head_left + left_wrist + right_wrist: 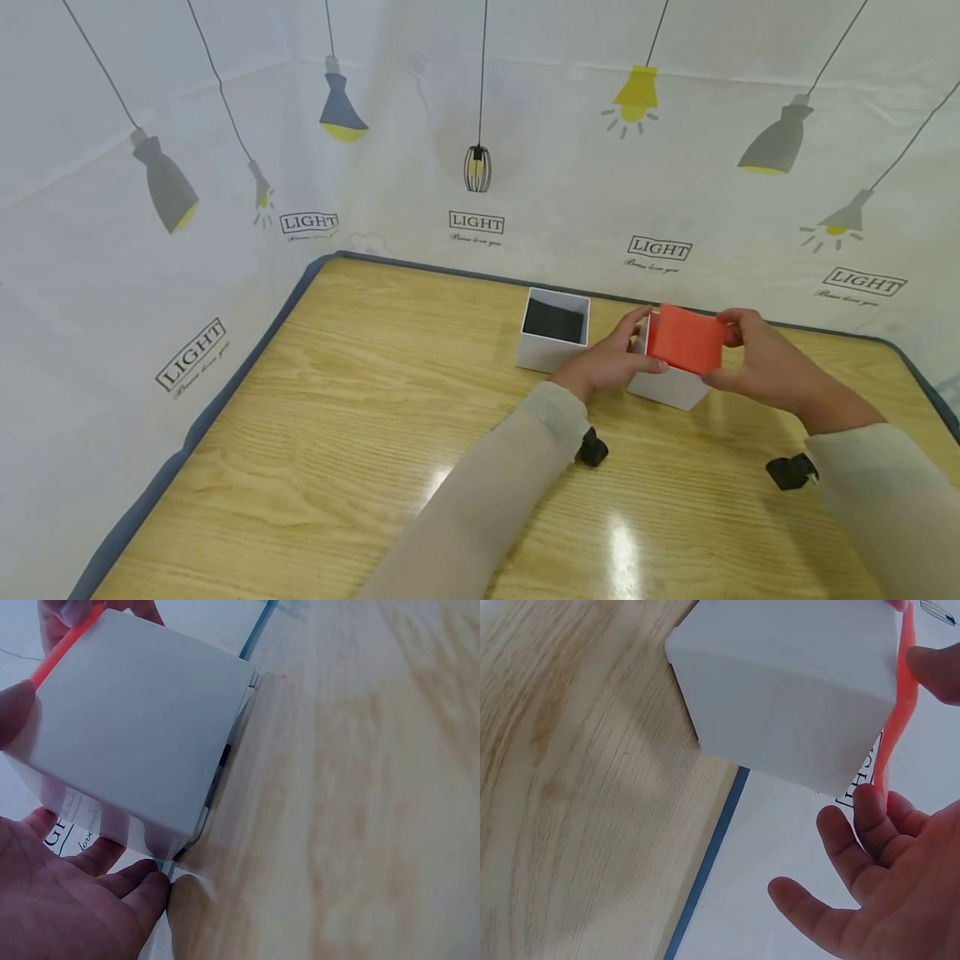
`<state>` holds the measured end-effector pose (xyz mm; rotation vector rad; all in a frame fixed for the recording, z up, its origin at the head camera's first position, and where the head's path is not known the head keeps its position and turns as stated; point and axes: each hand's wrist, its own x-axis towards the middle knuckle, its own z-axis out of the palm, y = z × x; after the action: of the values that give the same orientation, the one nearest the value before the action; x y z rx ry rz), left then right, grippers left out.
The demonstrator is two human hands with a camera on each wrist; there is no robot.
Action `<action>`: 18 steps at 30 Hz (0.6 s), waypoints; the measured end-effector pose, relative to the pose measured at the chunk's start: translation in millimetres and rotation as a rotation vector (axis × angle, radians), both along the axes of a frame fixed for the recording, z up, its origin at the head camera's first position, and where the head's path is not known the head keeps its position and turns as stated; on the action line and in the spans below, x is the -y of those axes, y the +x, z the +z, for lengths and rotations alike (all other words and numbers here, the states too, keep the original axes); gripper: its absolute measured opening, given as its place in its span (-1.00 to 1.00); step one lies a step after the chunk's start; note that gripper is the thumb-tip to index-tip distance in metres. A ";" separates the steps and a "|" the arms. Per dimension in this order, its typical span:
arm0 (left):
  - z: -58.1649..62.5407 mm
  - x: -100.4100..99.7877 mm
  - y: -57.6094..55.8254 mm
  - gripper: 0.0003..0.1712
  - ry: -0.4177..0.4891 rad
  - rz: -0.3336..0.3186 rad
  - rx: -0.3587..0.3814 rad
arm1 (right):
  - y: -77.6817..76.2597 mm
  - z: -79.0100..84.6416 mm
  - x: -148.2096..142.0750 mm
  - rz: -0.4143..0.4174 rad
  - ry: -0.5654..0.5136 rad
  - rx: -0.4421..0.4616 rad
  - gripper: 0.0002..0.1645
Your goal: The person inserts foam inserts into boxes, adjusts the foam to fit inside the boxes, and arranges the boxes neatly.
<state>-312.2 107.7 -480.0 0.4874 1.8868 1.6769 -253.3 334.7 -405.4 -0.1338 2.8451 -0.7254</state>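
A white box [670,388] stands on the table, and a thin, flat red-orange sheet [686,340] lies tilted over its top. My left hand [611,360] holds the box's left side, thumb near the top front edge. In the left wrist view, its fingers [154,892] lie along the box wall. My right hand [768,362] holds the sheet at its right edge, between thumb and fingers. Seen from the right wrist, the sheet [907,682] is a narrow edge along the box's rim. The sheet hides most of the box's inside.
A second open white box [542,353], with something black [553,321] in it, stands to the left of my left hand. The wooden table [360,400] has a dark blue edge, and a lamp-printed sheet [555,125] hangs behind it.
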 end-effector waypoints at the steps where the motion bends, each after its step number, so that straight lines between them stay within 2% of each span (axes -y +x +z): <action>1: 0.1 0.0 0.0 0.11 0.000 -0.001 0.000 | -0.6 -0.6 0.1 0.004 0.002 0.001 0.26; 14: 1.0 -0.1 2.2 0.10 -0.007 0.011 0.014 | -8.5 -0.4 0.2 0.042 0.030 0.023 0.22; 18: 1.9 0.2 2.8 0.09 -0.014 0.012 0.012 | -6.6 0.9 1.1 0.064 0.063 -0.010 0.24</action>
<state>-309.4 107.5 -478.1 0.4598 1.8951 1.6696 -259.8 333.6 -404.4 -0.2182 2.8549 -0.6232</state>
